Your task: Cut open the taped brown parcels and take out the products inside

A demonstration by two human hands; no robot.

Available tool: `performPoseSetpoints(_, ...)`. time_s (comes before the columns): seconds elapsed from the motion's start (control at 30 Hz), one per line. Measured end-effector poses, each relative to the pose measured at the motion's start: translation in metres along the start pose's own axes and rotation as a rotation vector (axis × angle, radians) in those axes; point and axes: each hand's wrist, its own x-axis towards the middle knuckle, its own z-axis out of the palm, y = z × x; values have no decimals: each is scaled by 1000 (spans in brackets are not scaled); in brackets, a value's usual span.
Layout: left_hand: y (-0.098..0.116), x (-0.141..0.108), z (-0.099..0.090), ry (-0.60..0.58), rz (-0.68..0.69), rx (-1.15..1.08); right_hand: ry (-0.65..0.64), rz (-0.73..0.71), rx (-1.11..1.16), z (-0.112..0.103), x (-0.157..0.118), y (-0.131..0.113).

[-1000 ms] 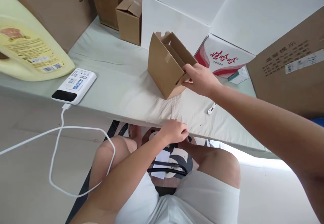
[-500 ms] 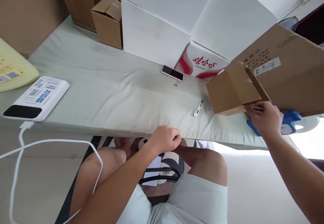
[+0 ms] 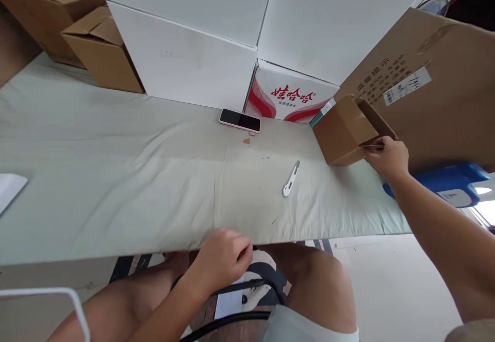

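Note:
My right hand (image 3: 388, 160) is closed on the edge of a flap of a small brown cardboard box (image 3: 340, 131). The box stands at the right of the table with its top open; its inside is mostly hidden. My left hand (image 3: 224, 257) rests curled in a loose fist at the table's front edge, with nothing visible in it. Between the hands, a white utility knife (image 3: 291, 178) lies on the cloth. A phone (image 3: 240, 120) with a dark screen lies farther back, beside small brown scraps (image 3: 246, 141).
White boxes (image 3: 185, 53) and a red-and-white printed carton (image 3: 288, 94) line the back. Brown cartons (image 3: 104, 63) stand at the left. A large cardboard box (image 3: 444, 110) and a blue container (image 3: 444, 179) are at the right. A pale cloth (image 3: 154, 177) covers the table.
The view has shifted, so the table's things sit farther left and the white device is mostly out of frame. My right hand keeps hold of the box flap; my left stays curled.

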Motion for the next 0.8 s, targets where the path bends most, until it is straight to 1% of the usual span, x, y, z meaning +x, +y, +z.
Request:
performPoseSetpoints(0.13,-7,8,5,129,92,33,34,-17,17,25,47,-15)
performPoseSetpoints(0.2,-9,13,5,162,105,43,51,-1,11,39,72,-24)
performPoseSetpoints(0.33,-8,19,1,151,115,48,50,54,-51,66,123,-48)
performPoseSetpoints(0.43,-7,21,-4,137,124,57,1,66,-116,78,147,-67)
performPoseSetpoints(0.5,-7,21,-7,127,126,52,-66,15,-194,80,151,-80)
performPoseSetpoints(0.57,-7,19,-8,104,115,39,-113,-51,-270,76,143,-89)
performPoseSetpoints(0.6,-6,17,-8,86,102,29,-113,-78,-298,71,136,-93)
performPoseSetpoints(0.7,-2,5,-11,42,35,-22,-90,-124,-348,48,111,-99)
performPoseSetpoints(0.8,5,-12,-17,-10,-41,-106,-91,-190,-342,22,92,-110)
